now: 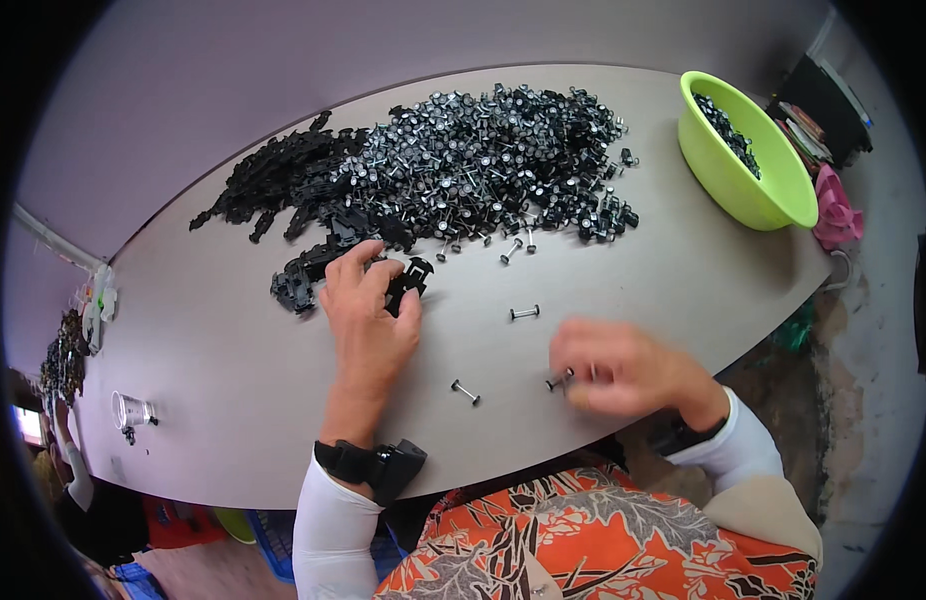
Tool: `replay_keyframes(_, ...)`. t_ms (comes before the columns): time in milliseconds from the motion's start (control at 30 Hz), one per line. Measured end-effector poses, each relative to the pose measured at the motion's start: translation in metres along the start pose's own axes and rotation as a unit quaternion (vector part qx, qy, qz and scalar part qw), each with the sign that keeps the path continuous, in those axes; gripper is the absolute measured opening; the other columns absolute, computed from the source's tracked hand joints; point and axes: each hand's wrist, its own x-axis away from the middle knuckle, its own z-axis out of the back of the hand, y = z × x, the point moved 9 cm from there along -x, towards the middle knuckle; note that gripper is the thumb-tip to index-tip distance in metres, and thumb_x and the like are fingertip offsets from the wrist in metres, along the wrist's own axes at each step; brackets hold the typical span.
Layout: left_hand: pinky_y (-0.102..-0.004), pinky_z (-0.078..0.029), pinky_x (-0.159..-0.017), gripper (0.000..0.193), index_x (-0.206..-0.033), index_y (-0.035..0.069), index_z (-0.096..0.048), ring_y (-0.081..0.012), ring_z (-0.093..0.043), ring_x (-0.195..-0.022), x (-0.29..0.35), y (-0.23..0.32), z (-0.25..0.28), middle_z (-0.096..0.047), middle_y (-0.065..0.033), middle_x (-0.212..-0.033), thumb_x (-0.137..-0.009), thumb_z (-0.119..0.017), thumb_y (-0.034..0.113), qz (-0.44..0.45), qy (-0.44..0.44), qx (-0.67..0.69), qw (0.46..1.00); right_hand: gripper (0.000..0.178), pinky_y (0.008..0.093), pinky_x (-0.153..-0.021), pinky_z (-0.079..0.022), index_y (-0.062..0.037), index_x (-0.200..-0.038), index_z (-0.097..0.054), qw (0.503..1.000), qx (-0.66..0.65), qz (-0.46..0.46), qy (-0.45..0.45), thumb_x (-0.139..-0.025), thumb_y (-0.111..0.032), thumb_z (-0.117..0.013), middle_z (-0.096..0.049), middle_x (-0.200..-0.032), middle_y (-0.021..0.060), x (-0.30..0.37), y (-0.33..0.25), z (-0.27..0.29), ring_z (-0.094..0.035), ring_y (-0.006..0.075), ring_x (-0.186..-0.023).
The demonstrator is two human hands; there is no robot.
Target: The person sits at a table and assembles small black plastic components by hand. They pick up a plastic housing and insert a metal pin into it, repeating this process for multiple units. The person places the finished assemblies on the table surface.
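Plate, black, pinched between thumb and curled fingers of left hand. Axle at fingertips of right hand; held or merely touched, cannot tell. Between hands: loose axle, second axle nearer body. Ahead of left hand: plate pile, axle heap alongside. Possible faults: loose axles rolling away if brushed by right hand; plate slipping if pinched too lightly. Right fingers motion-blurred; plate partly covered by left fingers.

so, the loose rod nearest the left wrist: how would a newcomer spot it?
On the grey table, look between the left hand and right hand. The short black-ended metal rod there slopes down rightward, unlike the nearly level rod farther off.
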Motion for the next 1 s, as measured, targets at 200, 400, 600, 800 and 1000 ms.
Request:
replay_keyframes(200, -0.0364, -0.042, -0.088, 0.026, -0.093, 0.004, -0.064, -0.0263, -0.054, -0.103, -0.004, 0.005, 0.019, -0.06, -0.0106, -0.111, -0.068, -0.068, 0.002, 0.006, 0.062, 0.1, 0.993, 0.016, 0.0346, -0.062, -0.047, -0.0034, -0.088, -0.054, 1.0, 0.008, 0.013, 0.005, -0.072, -0.002, -0.06, -0.052, -0.093, 0.0101, -0.002, -0.002, -0.018, -0.057, 0.0256, -0.074)
replay_keyframes(400, -0.0225, -0.048, -0.072, 0.02, -0.095, 0.001, -0.063, -0.0093, -0.058, -0.084, 0.003, -0.043, 0.008, -0.064, -0.0065, -0.108, -0.076, -0.066, -0.001, 0.179, 0.064, 0.349, 0.917, 0.014, 0.0389, -0.071, -0.047, -0.0028, -0.085, -0.052, 0.974, 0.027, 0.212, -0.076, -0.072, -0.002, -0.058, -0.052, -0.098, 0.0128, -0.035, -0.05, -0.095, -0.055, 0.0318, -0.087)
replay_keyframes(600, -0.0203, -0.048, -0.072, 0.021, -0.102, -0.001, -0.06, -0.0069, -0.057, -0.079, 0.01, -0.053, 0.01, -0.062, -0.0085, -0.105, -0.081, -0.062, -0.003, 0.222, 0.089, 0.443, 0.864, 0.017, 0.0378, -0.072, -0.048, -0.004, -0.088, -0.053, 0.977, 0.142, 0.153, 0.028, -0.073, -0.001, -0.061, -0.054, -0.098, 0.0112, -0.042, -0.022, -0.062, -0.057, 0.03, -0.084)
replay_keyframes(800, -0.0249, -0.053, -0.068, 0.019, -0.097, -0.001, -0.052, -0.0164, -0.066, -0.078, 0.013, -0.02, 0.001, -0.064, -0.0113, -0.092, -0.081, -0.058, -0.01, 0.207, 0.027, 0.509, 0.835, 0.022, 0.0351, -0.065, -0.049, -0.0013, -0.09, -0.053, 0.982, 0.113, 0.069, 0.133, -0.07, 0.004, -0.059, -0.054, -0.098, 0.0112, -0.024, -0.005, -0.01, -0.058, 0.0281, -0.077)
replay_keyframes(1000, -0.0233, -0.05, -0.047, 0.021, -0.098, -0.002, -0.058, -0.0157, -0.065, -0.06, 0.05, 0.007, -0.065, -0.065, -0.0087, -0.082, -0.079, -0.069, -0.001, 0.402, -0.235, 0.614, 0.638, 0.028, 0.0301, -0.063, -0.051, -0.0009, -0.095, -0.058, 0.97, 0.071, 0.053, 0.226, -0.069, 0.008, -0.064, -0.057, -0.099, 0.0108, -0.018, -0.005, 0.014, -0.061, 0.0226, -0.076)
